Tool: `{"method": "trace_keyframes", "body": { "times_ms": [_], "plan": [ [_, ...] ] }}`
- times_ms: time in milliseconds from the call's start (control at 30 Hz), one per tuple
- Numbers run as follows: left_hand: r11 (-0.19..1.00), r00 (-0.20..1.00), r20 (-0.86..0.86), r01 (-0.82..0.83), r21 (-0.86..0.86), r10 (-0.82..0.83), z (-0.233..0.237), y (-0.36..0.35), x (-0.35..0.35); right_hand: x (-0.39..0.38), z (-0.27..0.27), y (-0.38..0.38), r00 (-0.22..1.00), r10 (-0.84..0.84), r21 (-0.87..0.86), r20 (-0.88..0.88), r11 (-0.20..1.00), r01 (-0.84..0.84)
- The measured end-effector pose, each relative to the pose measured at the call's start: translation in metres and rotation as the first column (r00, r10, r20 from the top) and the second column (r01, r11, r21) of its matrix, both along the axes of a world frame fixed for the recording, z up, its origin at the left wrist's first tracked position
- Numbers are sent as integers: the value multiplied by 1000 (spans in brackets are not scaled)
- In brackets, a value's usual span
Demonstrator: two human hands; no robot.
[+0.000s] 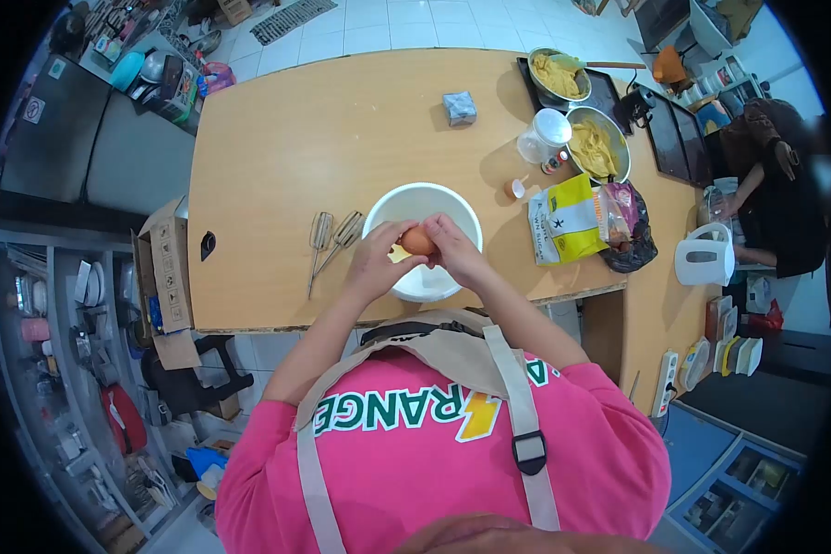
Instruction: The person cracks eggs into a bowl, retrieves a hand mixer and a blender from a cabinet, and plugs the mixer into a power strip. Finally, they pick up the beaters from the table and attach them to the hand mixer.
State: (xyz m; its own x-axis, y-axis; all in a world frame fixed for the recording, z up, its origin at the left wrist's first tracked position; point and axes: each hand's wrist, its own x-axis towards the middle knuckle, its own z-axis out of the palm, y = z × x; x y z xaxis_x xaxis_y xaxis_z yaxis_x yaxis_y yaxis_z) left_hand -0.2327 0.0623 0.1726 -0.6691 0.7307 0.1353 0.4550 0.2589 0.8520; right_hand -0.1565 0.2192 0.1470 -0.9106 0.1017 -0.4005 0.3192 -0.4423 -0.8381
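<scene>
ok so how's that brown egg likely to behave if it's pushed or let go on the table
The egg is probably fragile: held between the left hand and right hand, its bare shell could crack under a hard push. Its rounded shape would likely roll on the flat table.

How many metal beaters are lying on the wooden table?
2: both lie left of the white bowl, one beater farther from it, the other beater closer. Any behind other things would be hidden.
</scene>
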Motion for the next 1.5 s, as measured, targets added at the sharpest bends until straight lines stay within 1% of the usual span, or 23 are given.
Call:
{"method": "trace_keyframes", "body": {
  "times_ms": [67, 100, 133, 167, 233, 333, 367, 400, 467, 500, 533, 600, 733, 800, 833, 933, 1000, 1067, 1100, 1167, 1233, 1300, 1500],
  "plan": [
    [999, 1000, -20, 5, -40, -6, -3, -3, -1, 1, -5, 1, 999, 25, 92, 26, 995, -28],
    [997, 999, -42, 8, -78, -12, -5, -3, -1, 1, 1, 0, 993, 1, 495, -116, 867, 57],
    [997, 999, -41, 9, -76, -12, -7, -3, -1, 2, 7, -1, 967, 38, 792, -253, 582, 185],
    [998, 999, -37, -18, -56, 16, -8, -3, -1, 4, 16, 1, 967, 38, 793, -254, 581, 185],
    [998, 998, -30, -49, -34, 48, -10, -1, -2, 11, 37, 7, 869, 196, 880, -454, 250, 403],
    [997, 998, -48, -44, -58, 41, -12, -2, -5, 7, 49, -8, 800, 382, 884, -462, 127, 450],
    [997, 998, -61, -22, -75, 18, -13, -1, -6, 5, 53, -15, 893, 374, 967, -252, 74, 242],
    [996, 997, -73, -3, -91, -4, -13, 0, -6, 6, 53, -15, 894, 371, 967, -251, 67, 244],
    [997, 996, -93, -22, -75, 15, -13, 2, -2, 6, 52, -14, 939, 337, 997, 65, -49, -51],
    [997, 993, -110, -47, -64, 40, -12, 3, -1, 9, 55, -11, 935, 344, 997, -81, 18, 80],
    [997, 994, -102, -46, -68, 39, -12, 3, -1, 12, 59, -7, 936, 344, 997, -76, 22, 73],
    [998, 988, -151, -19, -62, 9, -10, 2, -3, 16, 69, 0, 903, 248, 919, -350, 279, 280],
    [997, 987, -160, 12, -81, -24, -20, 6, -2, 10, 55, -9, 887, 350, 952, -302, 152, 264],
    [998, 997, -58, 50, -48, -53, -22, 6, -3, 6, 48, -12, 949, 308, 997, 67, 15, -75],
    [998, 997, -65, 46, -43, -49, -21, 8, -6, 3, 49, -8, 948, 311, 998, 62, 10, -68],
    [998, 988, -146, 32, -56, -40, -18, 3, -2, 9, 54, 3, 966, 215, 978, -146, 182, 107],
    [991, 966, -257, -12, -136, -24, -11, 2, -3, 6, 55, 15, 975, 198, 964, -101, 261, 46],
    [991, 973, -230, -28, -130, -3, -10, 3, -5, 3, 38, 22, 996, 89, 875, -4, 483, -40],
    [991, 980, -199, -40, -131, 14, -10, 3, -4, 4, 32, 20, 996, 91, 875, -3, 482, -41],
    [993, 979, -201, -46, -112, 22, -9, 4, -4, 6, 21, 13, 1000, -21, 457, -20, 889, 28],
    [995, 979, -202, -49, -92, 29, -11, 5, -4, 6, 16, 11, 1000, -9, 385, -21, 923, 17],
    [998, 1000, -28, -8, -57, 7, -14, 4, -7, 5, 7, 11, 1000, 5, 311, -25, 950, 3],
    [999, 990, 134, -29, -38, 34, -17, 1, -12, 2, -2, 13, 992, 57, 499, -114, 867, 8]
  ]
}}
